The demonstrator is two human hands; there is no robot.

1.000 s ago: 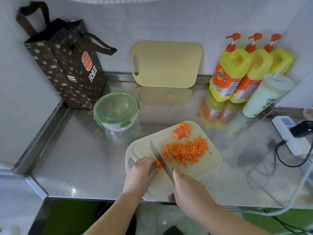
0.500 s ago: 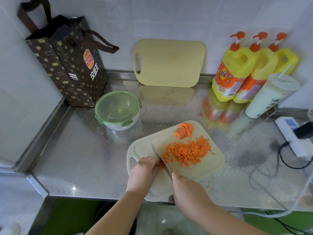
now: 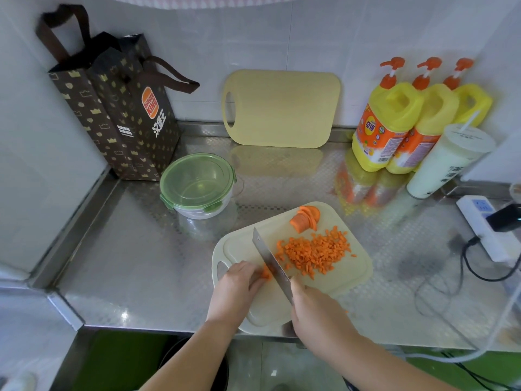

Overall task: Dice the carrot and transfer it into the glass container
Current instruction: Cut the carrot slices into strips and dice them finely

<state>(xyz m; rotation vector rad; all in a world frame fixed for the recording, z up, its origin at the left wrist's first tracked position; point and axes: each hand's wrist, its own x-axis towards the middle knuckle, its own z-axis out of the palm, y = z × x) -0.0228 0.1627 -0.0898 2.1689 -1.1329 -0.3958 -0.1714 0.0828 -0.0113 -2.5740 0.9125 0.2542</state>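
A pale cutting board (image 3: pixel 358 266) lies at the counter's front edge. On it sit a heap of diced carrot (image 3: pixel 313 253) and a small stack of carrot slices (image 3: pixel 306 218) at the far corner. My left hand (image 3: pixel 235 289) holds down a few carrot strips (image 3: pixel 265 273) with curled fingers. My right hand (image 3: pixel 315 311) grips the handle of a knife (image 3: pixel 270 261), its blade standing right beside those strips. The glass container (image 3: pixel 197 187), closed with a green lid, stands behind the board to the left.
A brown paper bag (image 3: pixel 118 122) stands at the back left. A second yellow board (image 3: pixel 282 108) leans on the wall. Three yellow soap bottles (image 3: pixel 394 119) and a white cup (image 3: pixel 448 162) stand at the back right, a power strip (image 3: pixel 485 230) with cables at the right.
The knife blade has crept slightly left along the strips while my left hand drew back a little. More dice lie by the blade.
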